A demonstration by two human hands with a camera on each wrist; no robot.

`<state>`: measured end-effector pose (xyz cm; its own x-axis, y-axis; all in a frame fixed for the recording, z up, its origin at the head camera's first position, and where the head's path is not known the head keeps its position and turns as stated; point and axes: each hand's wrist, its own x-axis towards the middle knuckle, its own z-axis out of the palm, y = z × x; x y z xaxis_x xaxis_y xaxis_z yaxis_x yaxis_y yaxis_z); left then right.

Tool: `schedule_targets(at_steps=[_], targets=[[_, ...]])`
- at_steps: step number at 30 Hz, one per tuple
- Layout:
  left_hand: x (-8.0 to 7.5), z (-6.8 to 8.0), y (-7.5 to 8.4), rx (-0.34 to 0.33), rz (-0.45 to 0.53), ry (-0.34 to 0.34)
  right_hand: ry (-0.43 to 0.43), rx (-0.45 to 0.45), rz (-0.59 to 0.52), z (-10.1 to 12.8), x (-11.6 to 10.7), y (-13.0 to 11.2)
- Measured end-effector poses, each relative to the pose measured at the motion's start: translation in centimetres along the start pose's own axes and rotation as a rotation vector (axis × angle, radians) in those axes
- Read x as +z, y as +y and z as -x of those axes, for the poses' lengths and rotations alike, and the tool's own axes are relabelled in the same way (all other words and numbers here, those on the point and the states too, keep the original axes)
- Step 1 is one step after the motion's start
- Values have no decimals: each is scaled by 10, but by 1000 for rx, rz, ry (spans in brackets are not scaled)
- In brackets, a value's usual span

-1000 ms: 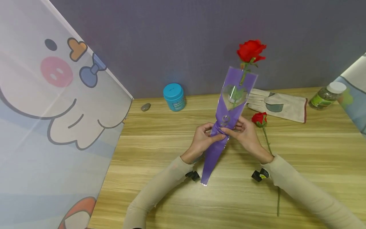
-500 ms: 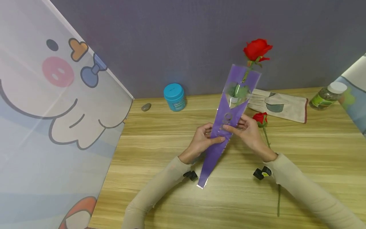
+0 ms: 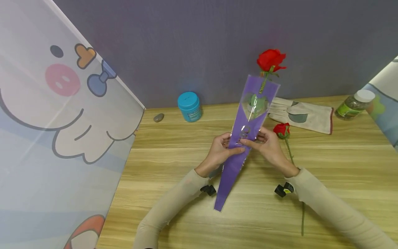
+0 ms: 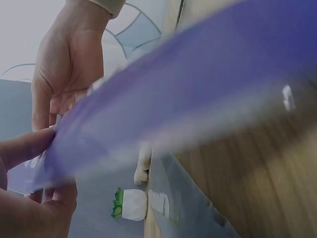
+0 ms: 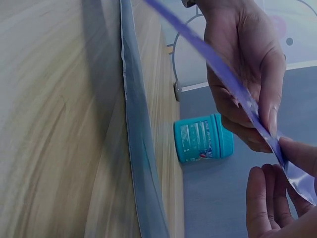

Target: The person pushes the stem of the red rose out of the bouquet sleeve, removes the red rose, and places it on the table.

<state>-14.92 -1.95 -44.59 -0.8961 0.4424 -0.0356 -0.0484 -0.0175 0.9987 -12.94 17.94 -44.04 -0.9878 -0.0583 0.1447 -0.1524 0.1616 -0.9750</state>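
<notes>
A red rose (image 3: 270, 59) stands in a purple cone-shaped sleeve (image 3: 231, 173) with a clear heart window, its bloom sticking out of the top. Both hands hold the sleeve upright above the wooden table (image 3: 342, 162). My left hand (image 3: 231, 147) pinches its left edge with the thumb in front. My right hand (image 3: 253, 140) pinches the right edge at the same height. The left wrist view shows the blurred sleeve (image 4: 198, 99) pinched by my left hand (image 4: 29, 188). In the right wrist view the sleeve's edge (image 5: 223, 74) runs between both hands.
A second red rose (image 3: 282, 129) lies on the table right of my hands, its stem running toward the front edge. Behind it lie a work glove (image 3: 303, 114) and a capped bottle (image 3: 354, 103). A teal jar (image 3: 189, 105) and a grey stone (image 3: 158, 118) sit at the back left. Cartoon-printed panels (image 3: 62, 131) flank the table.
The sleeve with the rose tilted right, then swung back left. Its tip now hangs lower and the bloom sits lower. Both hands kept their grip in about the same place.
</notes>
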Motion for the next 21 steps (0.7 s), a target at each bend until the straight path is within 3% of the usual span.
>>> schedule_targets(at_steps=[9, 12, 21], targets=[[-4, 2, -4, 0, -23, -9, -8, 14, 77, -1, -6, -1], [-6, 3, -7, -5, -16, -7, -7, 23, 52, -3, -14, -4], [-12, 12, -10, -27, 31, -13, 44, 2, -375, -19, -48, -17]])
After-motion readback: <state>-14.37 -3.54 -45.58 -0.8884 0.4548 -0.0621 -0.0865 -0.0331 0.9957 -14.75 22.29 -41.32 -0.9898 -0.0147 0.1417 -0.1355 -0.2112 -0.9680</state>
